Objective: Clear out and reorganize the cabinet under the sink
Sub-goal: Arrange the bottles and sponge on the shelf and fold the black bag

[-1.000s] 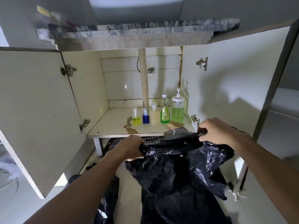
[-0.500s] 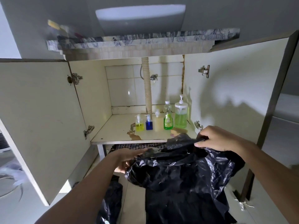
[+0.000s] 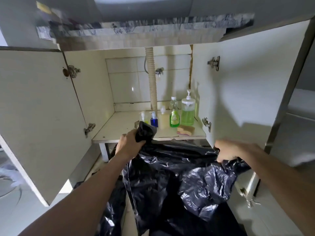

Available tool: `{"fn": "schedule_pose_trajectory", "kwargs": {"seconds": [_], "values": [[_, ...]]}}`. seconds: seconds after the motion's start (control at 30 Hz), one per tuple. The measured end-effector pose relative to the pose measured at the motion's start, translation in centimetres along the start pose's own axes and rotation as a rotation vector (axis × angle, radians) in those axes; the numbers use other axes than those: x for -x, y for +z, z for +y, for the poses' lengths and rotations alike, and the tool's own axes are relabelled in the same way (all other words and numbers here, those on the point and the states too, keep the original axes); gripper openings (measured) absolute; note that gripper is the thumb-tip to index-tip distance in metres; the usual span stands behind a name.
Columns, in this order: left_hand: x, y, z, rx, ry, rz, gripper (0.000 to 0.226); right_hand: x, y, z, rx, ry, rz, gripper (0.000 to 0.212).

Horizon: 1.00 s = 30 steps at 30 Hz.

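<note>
1. The left hand (image 3: 130, 142) grips a bunched-up corner of a big black trash bag (image 3: 179, 181). The fingers are curled tight around the plastic, and a lump of it sticks up above the fist.
2. The right hand (image 3: 228, 151) holds the other side of the bag's top edge. It is blurry, but its fingers curl around the black plastic.
3. The bag hangs between the two hands and spreads down toward the floor, near the person. Its top edge is stretched from one hand to the other.
4. The bag is in front of the cabinet shelf (image 3: 119, 132), just below the shelf's near edge.
5. Both cabinet doors stand open, the left door (image 3: 37, 116) and the right door (image 3: 242, 92).
6. On the shelf, toward the far right, stands a row of bottles. The biggest is a pump bottle (image 3: 187, 110) with green liquid, at the right end.
7. Next to it on the left is a thin green bottle (image 3: 174, 114), then a pale bottle (image 3: 163, 119), then a small blue bottle (image 3: 154, 120).
8. A sponge (image 3: 185, 130) lies on the shelf in front of the big pump bottle.
9. A ridged drain hose (image 3: 152, 79) runs down the back wall, behind the bottles.
</note>
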<state>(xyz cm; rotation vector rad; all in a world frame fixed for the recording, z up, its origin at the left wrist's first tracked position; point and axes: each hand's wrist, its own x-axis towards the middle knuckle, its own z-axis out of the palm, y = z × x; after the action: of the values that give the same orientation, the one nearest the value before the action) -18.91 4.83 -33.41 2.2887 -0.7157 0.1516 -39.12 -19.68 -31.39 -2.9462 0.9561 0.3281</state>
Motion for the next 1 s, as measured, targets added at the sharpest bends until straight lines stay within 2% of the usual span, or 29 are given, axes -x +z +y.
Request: {"fn": "schedule_pose_trajectory", "kwargs": {"seconds": [0.03,0.1,0.23,0.3,0.37,0.43,0.5,0.53,0.63,0.73,0.77,0.83,0.9,1.0], "values": [[-0.2,0.3,-0.1,-0.058,0.011,0.031,0.020,-0.8,0.4,-0.4,0.000,0.009,0.113,0.014],[-0.5,0.1,0.8,-0.090,0.034,0.163,0.021,-1.6,0.3,-1.4,-0.062,0.038,0.369,0.015],[-1.6,-2.2,4.0,0.095,0.201,0.477,0.025,-1.6,-2.4,-2.4,-0.222,-0.014,0.852,0.020],[-1.4,-3.2,5.5,0.079,0.390,0.581,0.027,-1.4,-3.1,-2.0,-0.304,-0.049,0.969,0.023],[-0.3,-3.2,6.0,0.020,0.607,0.631,0.025,-0.6,-2.7,-1.3,-0.316,-0.050,0.991,0.024],[1.4,-1.9,5.2,-0.066,0.784,0.555,0.025,0.2,-1.9,-0.3,-0.276,-0.034,0.991,0.023],[2.9,0.3,3.8,-0.169,0.867,0.287,0.034,0.6,-0.7,0.9,-0.206,-0.074,0.885,0.019],[3.5,1.3,3.3,-0.192,0.848,0.113,0.035,0.7,-0.1,1.4,-0.161,-0.107,0.751,0.016],[5.2,3.9,2.1,-0.169,0.743,-0.327,0.024,0.1,2.3,1.7,0.047,-0.130,0.234,0.019],[7.6,6.3,1.0,-0.207,0.565,-0.694,0.019,-0.2,6.2,0.8,0.165,-0.112,-0.035,0.020],[8.3,7.3,0.1,-0.259,0.494,-0.781,0.017,-0.3,7.8,0.7,0.158,-0.096,-0.093,0.023],[9.2,9.3,-1.6,-0.371,0.367,-0.899,0.014,-0.6,11.2,0.5,0.132,-0.080,-0.109,0.023],[10.1,11.2,-3.4,-0.519,0.303,-0.937,0.014,-0.7,14.6,0.2,0.194,-0.044,-0.154,0.009],[12.3,14.1,-5.6,-0.645,0.252,-1.024,0.028,-0.8,18.8,-0.5,0.188,0.044,-0.285,0.032]]}}
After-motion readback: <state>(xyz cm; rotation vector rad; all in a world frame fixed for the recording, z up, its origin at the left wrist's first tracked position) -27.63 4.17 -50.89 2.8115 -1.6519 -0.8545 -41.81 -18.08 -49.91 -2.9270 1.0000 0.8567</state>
